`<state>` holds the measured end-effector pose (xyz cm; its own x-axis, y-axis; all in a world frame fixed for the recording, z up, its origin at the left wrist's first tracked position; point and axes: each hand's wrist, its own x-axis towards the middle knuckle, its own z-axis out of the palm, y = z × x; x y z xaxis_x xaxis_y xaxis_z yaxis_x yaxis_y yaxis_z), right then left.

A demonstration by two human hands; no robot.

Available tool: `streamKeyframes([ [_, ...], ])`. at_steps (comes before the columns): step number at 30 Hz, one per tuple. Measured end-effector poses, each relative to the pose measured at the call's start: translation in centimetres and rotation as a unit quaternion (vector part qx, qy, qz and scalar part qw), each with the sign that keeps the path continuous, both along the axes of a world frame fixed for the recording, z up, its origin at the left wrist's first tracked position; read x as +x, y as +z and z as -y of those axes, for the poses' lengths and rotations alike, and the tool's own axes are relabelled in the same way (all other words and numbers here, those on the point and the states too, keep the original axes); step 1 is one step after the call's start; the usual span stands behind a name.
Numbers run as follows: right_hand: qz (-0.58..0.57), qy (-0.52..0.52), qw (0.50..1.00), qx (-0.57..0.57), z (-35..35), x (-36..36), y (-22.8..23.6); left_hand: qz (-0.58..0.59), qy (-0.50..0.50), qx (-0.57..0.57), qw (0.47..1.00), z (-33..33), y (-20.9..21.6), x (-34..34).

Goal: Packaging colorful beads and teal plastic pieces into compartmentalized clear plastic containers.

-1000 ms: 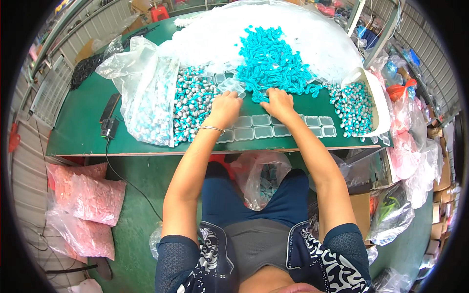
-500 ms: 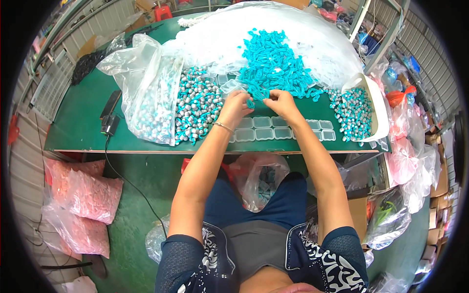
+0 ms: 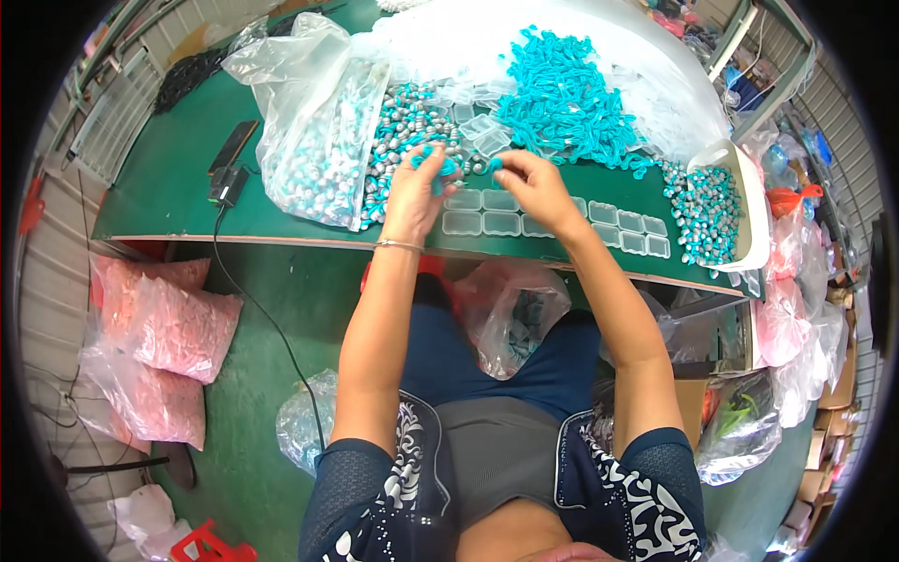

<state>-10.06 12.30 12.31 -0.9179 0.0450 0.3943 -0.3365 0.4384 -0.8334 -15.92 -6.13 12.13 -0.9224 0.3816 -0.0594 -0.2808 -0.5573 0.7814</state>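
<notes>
My left hand [image 3: 410, 195] is closed around several teal elastic loops [image 3: 448, 169], over the front of a heap of grey-and-teal beads [image 3: 412, 114]. Just to its right, my right hand [image 3: 536, 187] pinches a small teal piece [image 3: 495, 163] between thumb and fingertips; whether it is a loop or part of one I cannot tell. A big pile of teal loops [image 3: 571, 103] lies beyond the right hand. Rows of small clear plastic boxes [image 3: 501, 223] sit below the hands near the table edge. More clear boxes [image 3: 489, 136] lie loose behind them.
A clear bag [image 3: 314, 140] of beads lies left of the heap. At the right, a white bin [image 3: 757, 217] lies tipped with beads spilling out. A black device with a cable [image 3: 225, 185] rests on the green table [image 3: 154, 201]. Pink-filled bags [image 3: 183, 332] stand on the floor.
My left hand has moved left, away from the loop pile toward the beads, with loops in it. My right hand has come away from the pile too. The view has shifted.
</notes>
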Motion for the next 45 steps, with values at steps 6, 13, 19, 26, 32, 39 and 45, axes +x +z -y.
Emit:
streamKeyframes([
  [6, -0.028, 0.034, 0.972, 0.233, 3.6, 1.9, 0.2, 0.002, 0.022, -0.011, 1.0, 2.9, -1.1, 2.1],
  [13, -0.105, 0.026, 0.924, 0.367, 4.4, 1.2, -1.3, 0.058, 0.022, 0.058, 0.996, 3.3, -2.0, 3.6],
  [19, -0.155, 0.034, 0.932, 0.326, 4.6, 1.2, -1.8, 0.021, 0.005, 0.036, 0.999, 3.5, -2.7, 4.4],
  [26, -0.197, 0.03, 0.898, 0.393, 4.5, 1.3, -1.6, -0.016, 0.016, 0.003, 1.0, 3.7, -2.6, 4.5],
  [32, -0.142, 0.01, 0.916, 0.376, 4.0, 1.8, -2.0, -0.06, 0.01, -0.042, 0.997, 3.5, -2.9, 4.5],
  [39, -0.062, 0.006, 0.986, 0.153, 3.6, 1.5, 0.0, -0.085, -0.047, -0.049, 0.994, 2.3, -2.7, 4.8],
  [45, 0.092, 0.018, 0.996, 0.016, 2.8, 1.9, -0.2, -0.124, -0.088, -0.117, 0.981, 0.7, -2.0, 5.2],
])
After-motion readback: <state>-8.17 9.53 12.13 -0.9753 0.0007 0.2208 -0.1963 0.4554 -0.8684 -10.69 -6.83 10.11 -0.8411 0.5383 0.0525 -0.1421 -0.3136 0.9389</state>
